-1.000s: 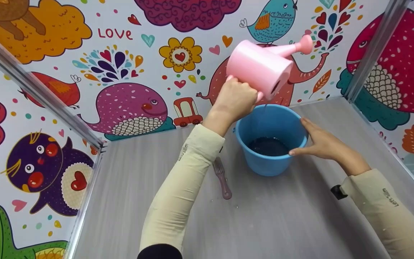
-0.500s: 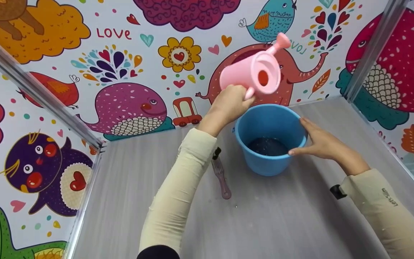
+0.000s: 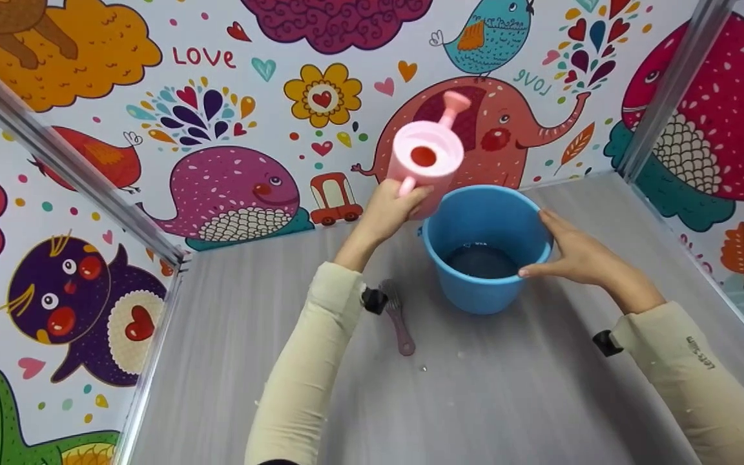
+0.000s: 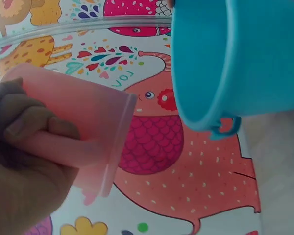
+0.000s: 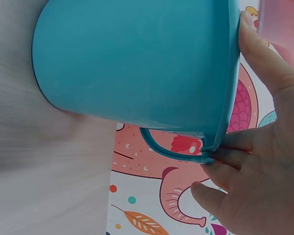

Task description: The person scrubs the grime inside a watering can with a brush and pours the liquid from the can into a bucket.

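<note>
My left hand (image 3: 388, 210) grips the handle of a pink watering can (image 3: 427, 152), held raised just left of the bucket. The can's open top with a red round opening faces me in the head view, and its spout points up and away. In the left wrist view, the fingers (image 4: 32, 115) curl round the can's handle. A blue bucket (image 3: 475, 297) stands upright with dark liquid at its bottom. My right hand (image 3: 582, 255) rests against its right rim, thumb toward the front and fingers farther back. In the right wrist view, these fingers (image 5: 232, 156) lie near the bucket's hanging handle (image 5: 169, 152).
A pinkish fork (image 3: 401, 326) lies on the grey tabletop (image 3: 514, 394), left of the bucket and partly behind a black wrist camera (image 3: 374, 300). Small droplets (image 3: 423, 368) dot the surface nearby. Patterned walls (image 3: 320, 39) enclose the back and both sides.
The watering can has swung from tipped over the bucket to nearly upright, moving left and down with my left hand. The right hand and bucket have stayed in place.
</note>
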`<control>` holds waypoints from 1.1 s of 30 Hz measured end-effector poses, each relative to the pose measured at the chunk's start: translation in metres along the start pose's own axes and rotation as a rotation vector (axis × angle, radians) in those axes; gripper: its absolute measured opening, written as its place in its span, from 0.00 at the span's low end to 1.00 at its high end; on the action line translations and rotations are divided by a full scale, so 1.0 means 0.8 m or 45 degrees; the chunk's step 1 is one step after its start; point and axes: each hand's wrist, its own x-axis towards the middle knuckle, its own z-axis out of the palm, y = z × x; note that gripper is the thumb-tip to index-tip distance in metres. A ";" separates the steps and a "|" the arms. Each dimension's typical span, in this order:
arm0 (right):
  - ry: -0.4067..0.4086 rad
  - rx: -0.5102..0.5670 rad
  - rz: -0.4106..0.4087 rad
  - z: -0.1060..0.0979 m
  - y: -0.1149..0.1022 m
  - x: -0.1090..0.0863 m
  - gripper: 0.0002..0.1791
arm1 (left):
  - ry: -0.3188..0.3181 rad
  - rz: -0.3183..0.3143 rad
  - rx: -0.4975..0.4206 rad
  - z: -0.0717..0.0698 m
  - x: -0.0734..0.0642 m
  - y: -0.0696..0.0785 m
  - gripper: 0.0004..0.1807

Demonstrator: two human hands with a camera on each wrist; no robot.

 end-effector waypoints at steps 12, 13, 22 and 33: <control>-0.017 0.006 0.020 -0.001 -0.001 -0.001 0.72 | 0.142 -0.168 -0.073 -0.044 -0.043 -0.071 0.18; -0.016 0.004 0.019 -0.001 -0.001 -0.001 0.71 | 0.155 -0.174 -0.085 -0.047 -0.046 -0.078 0.19; -0.014 -0.002 0.015 0.001 0.000 0.001 0.70 | 0.317 -0.269 -0.185 -0.068 -0.080 -0.131 0.25; 0.000 0.020 0.014 0.001 -0.002 -0.003 0.71 | 0.601 -0.433 -0.272 -0.074 -0.116 -0.193 0.23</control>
